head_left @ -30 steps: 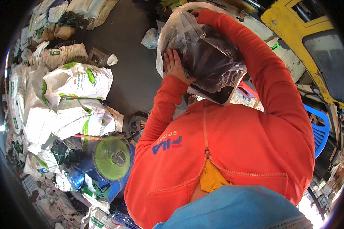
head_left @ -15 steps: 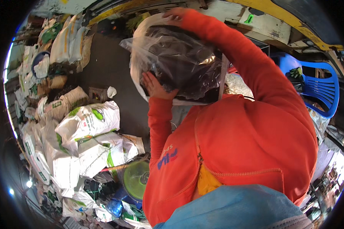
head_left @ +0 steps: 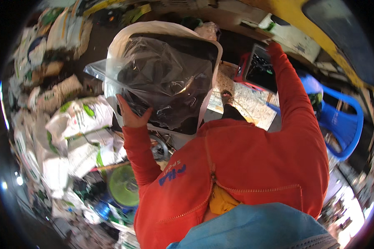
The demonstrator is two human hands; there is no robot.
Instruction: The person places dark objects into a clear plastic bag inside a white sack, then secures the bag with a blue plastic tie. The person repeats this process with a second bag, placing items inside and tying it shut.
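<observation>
In front of me is a large white tub or sack with a rounded square mouth; I cannot tell which. A clear plastic sheet lies crumpled over the dark contents, with a corner sticking out past the left rim. My left hand rests at the near left rim, thumb and fingers spread against the plastic. Stretched far to the right, my right hand is at the far corner of a black tray with small shiny bits in it. The right fingers are small and blurred, so their grip does not show.
Under the black tray is something red. A blue plastic chair stands at the right. To the left lie several white sacks, with a green round mesh lid or fan nearer me. My foot shows on a speckled board.
My right hand has left the tub's far rim and swung right to the black tray. My left hand stays on the tub's near left side. The whole view has shifted.
</observation>
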